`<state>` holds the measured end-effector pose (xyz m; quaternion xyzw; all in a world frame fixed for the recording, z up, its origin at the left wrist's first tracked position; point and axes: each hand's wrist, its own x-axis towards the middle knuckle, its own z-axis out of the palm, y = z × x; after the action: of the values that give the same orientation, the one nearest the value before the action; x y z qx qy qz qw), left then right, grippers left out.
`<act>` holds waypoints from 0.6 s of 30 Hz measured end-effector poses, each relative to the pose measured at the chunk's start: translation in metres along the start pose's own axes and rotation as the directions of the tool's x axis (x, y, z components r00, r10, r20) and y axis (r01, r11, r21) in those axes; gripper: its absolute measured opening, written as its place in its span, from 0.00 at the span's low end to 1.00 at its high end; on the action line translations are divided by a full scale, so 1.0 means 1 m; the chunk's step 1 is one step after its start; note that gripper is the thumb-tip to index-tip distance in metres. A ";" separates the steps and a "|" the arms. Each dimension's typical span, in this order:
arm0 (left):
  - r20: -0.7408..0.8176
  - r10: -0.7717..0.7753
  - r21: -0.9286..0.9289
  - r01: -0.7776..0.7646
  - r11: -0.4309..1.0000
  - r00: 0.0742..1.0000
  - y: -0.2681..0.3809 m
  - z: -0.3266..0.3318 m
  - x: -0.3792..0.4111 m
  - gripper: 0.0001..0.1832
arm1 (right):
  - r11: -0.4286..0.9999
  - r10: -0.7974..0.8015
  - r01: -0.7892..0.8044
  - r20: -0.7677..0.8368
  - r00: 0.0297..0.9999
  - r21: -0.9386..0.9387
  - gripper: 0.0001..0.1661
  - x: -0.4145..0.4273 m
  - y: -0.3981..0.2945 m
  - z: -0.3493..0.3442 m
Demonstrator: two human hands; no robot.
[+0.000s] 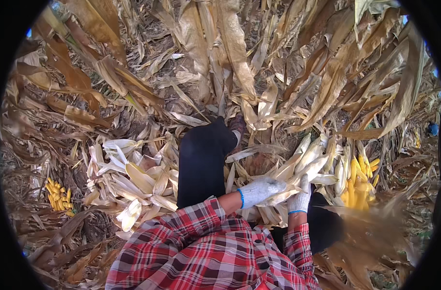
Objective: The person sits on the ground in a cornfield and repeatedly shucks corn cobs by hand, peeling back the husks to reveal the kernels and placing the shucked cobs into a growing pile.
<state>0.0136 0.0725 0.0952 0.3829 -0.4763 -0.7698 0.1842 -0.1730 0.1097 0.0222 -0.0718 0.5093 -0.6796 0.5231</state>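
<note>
My left hand (264, 191), in a white knit glove with a blue cuff, grips a husk-covered ear of corn (279, 199) in front of my lap. On the other end of the same ear is my right hand (300, 195), gloved alike, its thumb pointing up along the husk. No kernels show on this ear; the fingers hide part of it. Just beyond the hands lie several unhusked corn ears (311, 156) in pale dry husks. To their right is a heap of bare yellow corn ears (358, 174), partly blurred at its near side.
Stripped corn husks (140, 174) are heaped left of my black-trousered leg (202, 159). Farther left sits another pile of yellow ears (58, 195). Dry standing corn stalks (217, 47) and long leaves (332, 79) rise ahead. A brown blur (372, 232) covers the lower right.
</note>
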 end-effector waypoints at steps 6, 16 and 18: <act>0.102 0.135 0.613 -0.169 0.772 0.986 -0.014 0.000 0.002 0.23 | 0.973 -0.092 0.085 -0.021 0.996 -0.217 0.35 -0.011 -0.035 0.031; -0.403 0.318 0.214 -0.249 0.945 0.858 0.029 -0.018 0.027 0.32 | 0.363 -0.107 0.535 0.536 0.837 -0.763 0.29 0.022 -0.011 0.044; -0.455 0.198 0.103 -0.170 0.980 0.868 0.046 -0.029 0.009 0.32 | 0.362 -0.084 0.554 0.565 0.821 -0.750 0.29 0.020 -0.010 0.060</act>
<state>0.0265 0.0275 0.1246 0.5136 -0.4758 -0.6206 0.3532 -0.1503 0.0567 0.0496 -0.5866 0.6329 -0.3601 0.3546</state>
